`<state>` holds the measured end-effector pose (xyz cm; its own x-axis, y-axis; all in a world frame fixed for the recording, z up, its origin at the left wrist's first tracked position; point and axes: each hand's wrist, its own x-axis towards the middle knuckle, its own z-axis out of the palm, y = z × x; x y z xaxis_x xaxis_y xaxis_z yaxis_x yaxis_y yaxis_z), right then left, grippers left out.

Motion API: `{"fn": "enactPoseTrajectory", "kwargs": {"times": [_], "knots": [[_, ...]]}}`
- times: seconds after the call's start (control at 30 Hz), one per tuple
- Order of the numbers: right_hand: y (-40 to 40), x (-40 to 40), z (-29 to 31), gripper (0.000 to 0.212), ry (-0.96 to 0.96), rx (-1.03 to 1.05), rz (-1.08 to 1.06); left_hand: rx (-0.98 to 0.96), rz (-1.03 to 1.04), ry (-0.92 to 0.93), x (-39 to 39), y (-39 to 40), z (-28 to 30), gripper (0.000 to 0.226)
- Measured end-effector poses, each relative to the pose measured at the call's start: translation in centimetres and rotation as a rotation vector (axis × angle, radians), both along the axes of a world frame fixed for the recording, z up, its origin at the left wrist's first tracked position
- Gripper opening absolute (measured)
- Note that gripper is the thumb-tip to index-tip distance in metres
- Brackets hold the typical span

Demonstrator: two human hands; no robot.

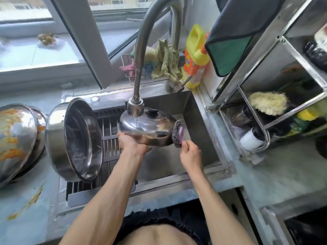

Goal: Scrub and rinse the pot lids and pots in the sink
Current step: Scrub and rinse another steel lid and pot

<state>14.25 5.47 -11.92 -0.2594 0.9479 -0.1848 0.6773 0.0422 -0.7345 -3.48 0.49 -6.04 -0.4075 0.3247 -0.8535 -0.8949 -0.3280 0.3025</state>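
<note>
The pot lid (147,127) is gripped at its rim by the left hand (130,141), tilted under the faucet (135,107) for rinsing; the steel scrubber (177,132) is pinched by the right hand (190,152) against the lid's edge.

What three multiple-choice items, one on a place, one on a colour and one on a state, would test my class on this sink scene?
1. Where does the large steel pot rest?
A. Tipped on its side on the drain rack left of the sink
B. Upright under the tap
C. On the shelf at right

2. What colour is the detergent bottle?
A. Blue
B. Yellow and orange
C. White

3. What is the tap doing?
A. Running onto the pot lid
B. Off
C. Filling the pot

Answers: 1 A, its open mouth faces sideways over the rack. 2 B, yellow body, orange label. 3 A, a thin stream lands on the lid held by the left hand, while the right hand grips the scrubber.
</note>
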Motion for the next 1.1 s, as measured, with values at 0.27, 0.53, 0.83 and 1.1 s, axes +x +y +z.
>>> {"fn": "enactPoseTrajectory", "kwargs": {"times": [0.27,0.53,0.83,1.1], "knots": [[1.5,0.5,2.6,0.032,0.059,-0.138,-0.064,-0.005,-0.206,0.11,-2.1,-1.8,-2.7,0.062],[3.9,-2.3,3.9,0.036,0.052,-0.269,-0.04,-0.058,-0.457,0.335,-2.0,-3.5,-1.5,0.051],[4.2,-6.4,3.4,0.06,0.096,-0.458,-0.123,-0.082,-0.604,0.552,-1.9,-3.6,-0.6,0.044],[4.4,-6.9,3.3,0.045,0.101,-0.534,-0.186,0.045,-0.517,0.526,-1.8,-4.5,-1.9,0.059]]}}
